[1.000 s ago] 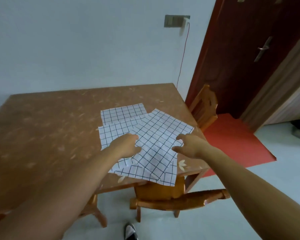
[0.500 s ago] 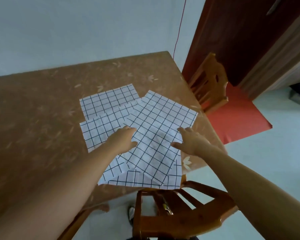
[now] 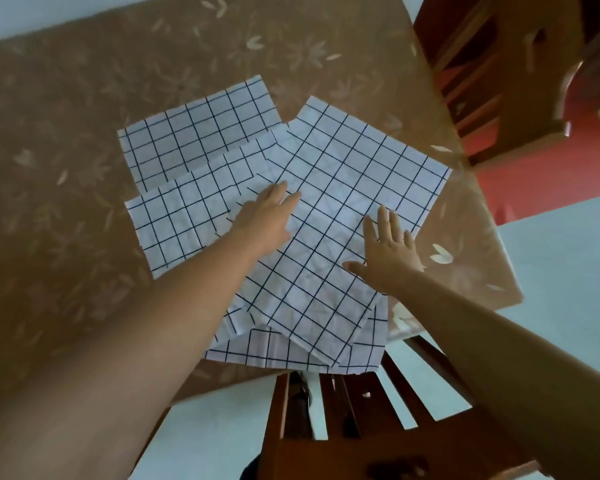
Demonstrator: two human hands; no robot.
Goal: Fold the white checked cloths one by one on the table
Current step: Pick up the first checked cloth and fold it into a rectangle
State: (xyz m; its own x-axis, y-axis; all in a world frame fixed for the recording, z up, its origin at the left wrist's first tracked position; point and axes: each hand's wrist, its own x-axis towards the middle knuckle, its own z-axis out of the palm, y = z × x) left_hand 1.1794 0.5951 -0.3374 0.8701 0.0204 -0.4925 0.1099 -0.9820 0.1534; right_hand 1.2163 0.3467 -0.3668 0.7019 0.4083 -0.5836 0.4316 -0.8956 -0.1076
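Observation:
Several white checked cloths lie overlapping on the brown table (image 3: 66, 116). The top cloth (image 3: 347, 188) is spread flat and turned like a diamond, its near corner hanging over the table's front edge. A second cloth (image 3: 174, 220) shows at the left beneath it, and a third cloth (image 3: 194, 133) lies behind. My left hand (image 3: 267, 220) rests flat on the top cloth's left part, fingers extended. My right hand (image 3: 388, 251) lies flat on its right part, fingers spread. Neither hand grips anything.
A wooden chair (image 3: 378, 427) stands tucked at the table's front edge, directly below the hanging cloths. Another wooden chair (image 3: 520, 81) stands at the table's right side, over a red mat (image 3: 534, 181). The pale floor shows at the lower right.
The view has tilted down and closer over the table. Both hands have flattened out on the top cloth, the fingers now extended; the cloths lie where they were.

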